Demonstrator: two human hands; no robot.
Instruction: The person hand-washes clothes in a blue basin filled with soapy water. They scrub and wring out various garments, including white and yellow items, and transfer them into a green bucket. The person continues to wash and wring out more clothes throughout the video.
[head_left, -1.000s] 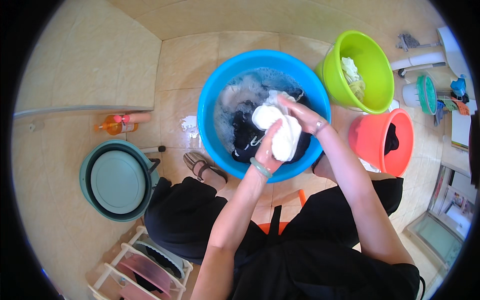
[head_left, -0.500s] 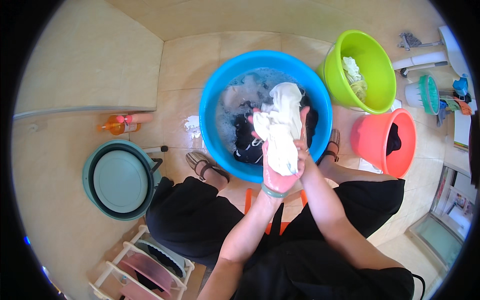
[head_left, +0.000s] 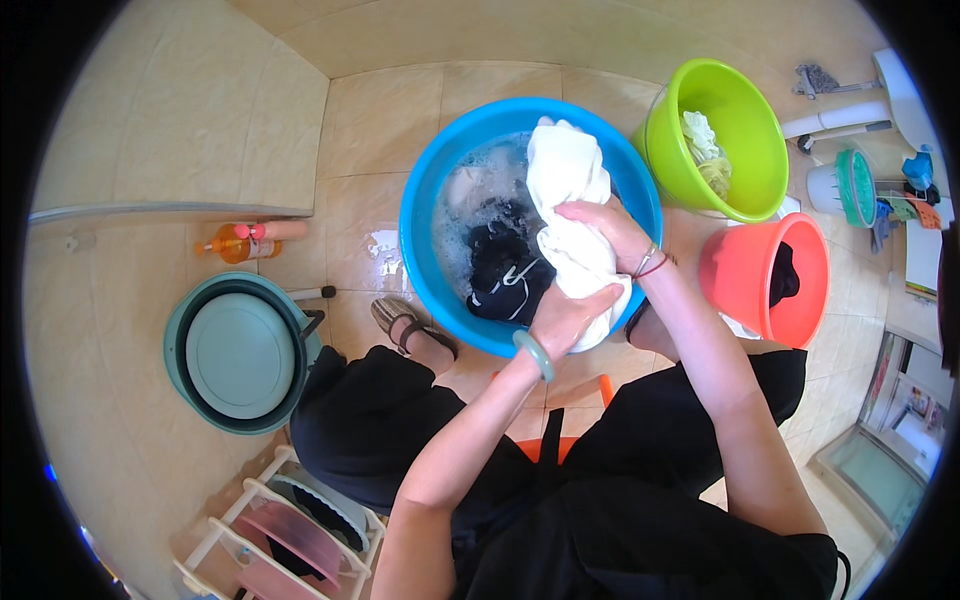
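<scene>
A wet white cloth [head_left: 568, 172] stretches between my hands over the large blue basin [head_left: 418, 255]. My left hand [head_left: 575, 312], with a pale green bangle at the wrist, grips its near end by the basin's near rim. Farther up, my right hand [head_left: 610, 232] is closed round the cloth's middle, its thumb side on top. The far end bunches above the water. Sudsy water [head_left: 465, 185] fills the basin, and a dark garment [head_left: 505, 270] with a white drawstring lies in it, partly hidden under the cloth. A paler cloth [head_left: 462, 192] shows beneath the suds.
At the right stand a lime-green bucket [head_left: 740, 110] with pale cloth inside and a coral bucket [head_left: 735, 280] with dark cloth. Left are a grey-green tub [head_left: 180, 350], an orange bottle [head_left: 232, 248] and a rack [head_left: 240, 510]. Water wets the floor [head_left: 385, 255] beside the basin.
Both hands have turned over from cupping the white cloth to gripping it from above. The cloth has stretched out longer, and its far end has moved away from me.
</scene>
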